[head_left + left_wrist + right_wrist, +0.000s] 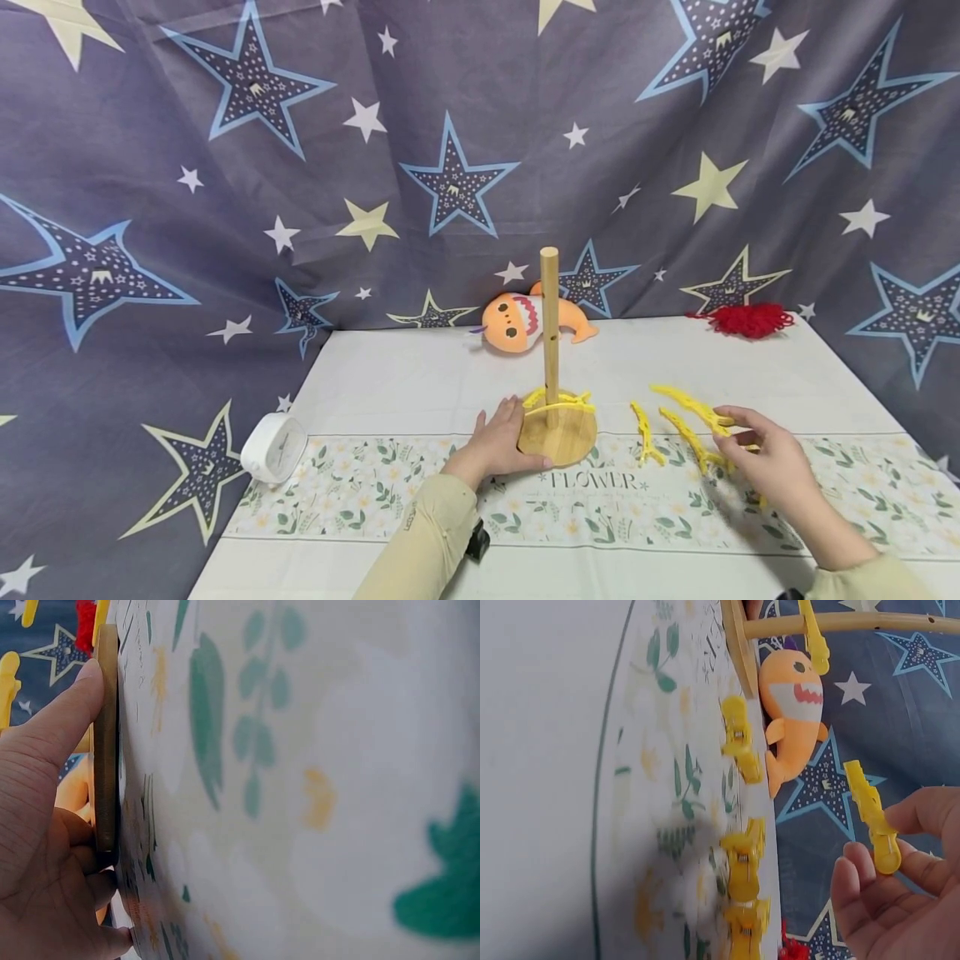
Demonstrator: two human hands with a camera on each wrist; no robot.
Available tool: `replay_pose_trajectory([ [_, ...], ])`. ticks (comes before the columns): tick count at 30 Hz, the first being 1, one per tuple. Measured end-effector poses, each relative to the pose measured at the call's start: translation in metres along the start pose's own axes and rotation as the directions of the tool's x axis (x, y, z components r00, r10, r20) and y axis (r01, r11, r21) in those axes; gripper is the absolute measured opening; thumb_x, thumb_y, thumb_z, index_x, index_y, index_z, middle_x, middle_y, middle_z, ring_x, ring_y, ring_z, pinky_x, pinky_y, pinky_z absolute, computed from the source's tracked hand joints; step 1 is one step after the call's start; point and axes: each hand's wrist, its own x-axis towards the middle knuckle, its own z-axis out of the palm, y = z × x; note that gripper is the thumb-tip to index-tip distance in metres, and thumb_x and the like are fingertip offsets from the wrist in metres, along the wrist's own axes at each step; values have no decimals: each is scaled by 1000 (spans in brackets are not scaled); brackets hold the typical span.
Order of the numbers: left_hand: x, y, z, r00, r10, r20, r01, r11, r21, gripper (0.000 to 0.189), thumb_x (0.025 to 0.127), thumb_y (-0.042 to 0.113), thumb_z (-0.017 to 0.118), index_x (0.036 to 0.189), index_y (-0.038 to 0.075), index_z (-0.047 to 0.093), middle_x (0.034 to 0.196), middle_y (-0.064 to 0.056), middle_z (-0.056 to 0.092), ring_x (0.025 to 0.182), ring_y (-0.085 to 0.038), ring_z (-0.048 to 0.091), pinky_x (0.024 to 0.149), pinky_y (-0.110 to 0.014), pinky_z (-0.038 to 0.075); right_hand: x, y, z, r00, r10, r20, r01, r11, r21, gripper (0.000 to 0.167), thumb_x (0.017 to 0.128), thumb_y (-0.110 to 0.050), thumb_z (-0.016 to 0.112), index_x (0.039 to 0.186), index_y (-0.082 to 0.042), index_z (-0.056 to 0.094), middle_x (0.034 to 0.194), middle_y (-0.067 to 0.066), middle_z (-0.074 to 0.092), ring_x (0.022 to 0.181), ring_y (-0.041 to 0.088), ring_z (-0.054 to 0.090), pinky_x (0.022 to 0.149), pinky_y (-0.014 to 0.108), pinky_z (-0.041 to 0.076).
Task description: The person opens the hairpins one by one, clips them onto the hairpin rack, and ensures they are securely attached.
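Smack in the middle of the head view's worktop, the left grip is curled round the wooden base from its eight o'clock side, probably to steady it, since that tall post looks tippy. Low on the post sit yellow pieces; can't tell how they're fixed. Out at three o'clock from the base, the right grip pinches a yellow branch, free end towards the stand. Loose branches lie between grip and base, handy but kinda in the way. Plush shark at about eleven, partly behind the post, red tangle at two, white clock-looking thing at nine, starry curtain beyond it all

Left wrist view: thumb's on the disc's edge towards eleven o'clock in frame, fingers round the edge nearer eight. Looks like a hold across the disc that leaves the post free

Right wrist view: thumb and fingers have the branch by its rounded end, up off the worktop, other end aimed at eleven, so most of it sticks out unobstructed. Three loose ones line up from twelve to six
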Motion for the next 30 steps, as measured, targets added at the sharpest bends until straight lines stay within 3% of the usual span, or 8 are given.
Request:
replay_pose_trajectory([
  [8, 0, -1, 0, 1000, -2, 2, 2, 1000, 5, 115, 78, 67, 68, 155, 0, 15, 162, -13, 12, 149, -26, 8, 118, -52, 3, 3, -10, 14, 988, -150, -29, 152, 985, 86, 43, 99, -18, 59, 138, -3, 51, 123, 23, 59, 85, -5, 55, 59, 24, 53],
  [13, 1, -1, 0, 1000, -9, 1, 9, 1000, 7, 116, 77, 68, 68, 155, 1, 15, 162, -12, 12, 149, -25, 8, 118, -51, 3, 7, -17, 23, 977, -211, -39, 215, 968, 130, 54, 96, -11, 62, 145, -3, 41, 123, 25, 58, 86, -3, 55, 62, 19, 50],
  [21, 0, -1, 1, 1000, 2, -5, -2, 1000, -1, 115, 77, 67, 69, 155, 0, 16, 162, -13, 13, 149, -26, 9, 118, -52, 4, 12, -28, 39, 982, -184, -43, 188, 972, 139, 39, 97, -15, 63, 133, -3, 55, 115, 15, 65, 84, 0, 58, 67, 19, 51],
  [26, 2, -2, 2, 1000, 6, -6, -6, 1000, 9, 115, 78, 67, 68, 155, 0, 15, 162, -13, 12, 149, -26, 9, 118, -53, 4, 15, -34, 45, 982, -185, -40, 189, 976, 111, 36, 98, -15, 60, 133, -8, 57, 105, 14, 67, 78, 9, 61, 59, 24, 50],
  [30, 2, -2, 2, 1000, 7, -10, -7, 1000, 10, 115, 77, 67, 68, 155, 0, 15, 162, -14, 13, 149, -26, 9, 118, -53, 4, 16, -39, 50, 971, -226, -73, 232, 969, 88, 34, 97, -12, 60, 131, -10, 59, 79, 9, 64, 59, 11, 52, 47, 25, 42],
])
